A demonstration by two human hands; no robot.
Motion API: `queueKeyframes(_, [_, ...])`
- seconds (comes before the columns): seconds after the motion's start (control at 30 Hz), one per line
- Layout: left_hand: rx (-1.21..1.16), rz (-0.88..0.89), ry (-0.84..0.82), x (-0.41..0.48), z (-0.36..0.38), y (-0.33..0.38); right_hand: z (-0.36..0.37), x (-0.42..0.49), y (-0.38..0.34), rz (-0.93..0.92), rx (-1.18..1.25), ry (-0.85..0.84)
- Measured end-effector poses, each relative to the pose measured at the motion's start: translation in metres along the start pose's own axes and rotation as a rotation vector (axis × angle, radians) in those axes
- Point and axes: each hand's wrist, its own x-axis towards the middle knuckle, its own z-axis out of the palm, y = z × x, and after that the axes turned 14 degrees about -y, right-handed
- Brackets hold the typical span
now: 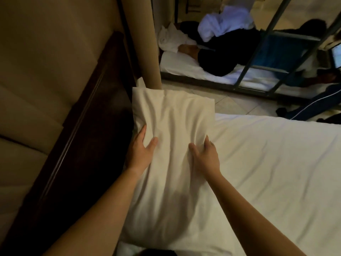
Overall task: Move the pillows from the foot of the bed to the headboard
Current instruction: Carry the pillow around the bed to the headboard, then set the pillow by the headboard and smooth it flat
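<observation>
White cotton, soft and light, the pillow (173, 172) lay on the bed (276, 163) right beside the dark wooden headboard (77, 137). It would sag if lifted by a corner, so the long sides looked the best hold. Both arms reached forward. The left hand (142, 148) lay flat, fingers straight. The right hand (204, 156) sank into a crease, pressing or pinching, I couldn't tell.

Matt wrinkled cloth pillow (171, 163); dark glossy wooden headboard (77, 130); metal bunk frame (273, 28).
</observation>
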Motion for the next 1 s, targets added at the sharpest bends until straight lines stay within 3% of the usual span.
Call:
queueKeyframes(0.5, [0.028, 0.019, -0.089, 0.074, -0.045, -0.070, 0.078, 0.062, 0.002, -0.024, 0.090, -0.022])
queueKeyframes(0.63, [0.156, -0.078, -0.189, 0.084, -0.044, -0.090, 0.082, 0.075, 0.017, -0.011, 0.101, -0.095])
queueKeyframes(0.77, [0.340, -0.146, -0.164, 0.088, -0.035, -0.105, 0.080, 0.095, 0.034, 0.109, -0.066, -0.122])
queueKeyframes(0.87, [0.464, -0.042, -0.056, 0.087, -0.025, -0.104, 0.085, 0.108, 0.036, 0.182, -0.280, -0.036])
queueKeyframes(1.0, [0.542, 0.155, 0.011, 0.099, -0.003, -0.091, 0.107, 0.131, 0.024, 0.018, -0.432, 0.040])
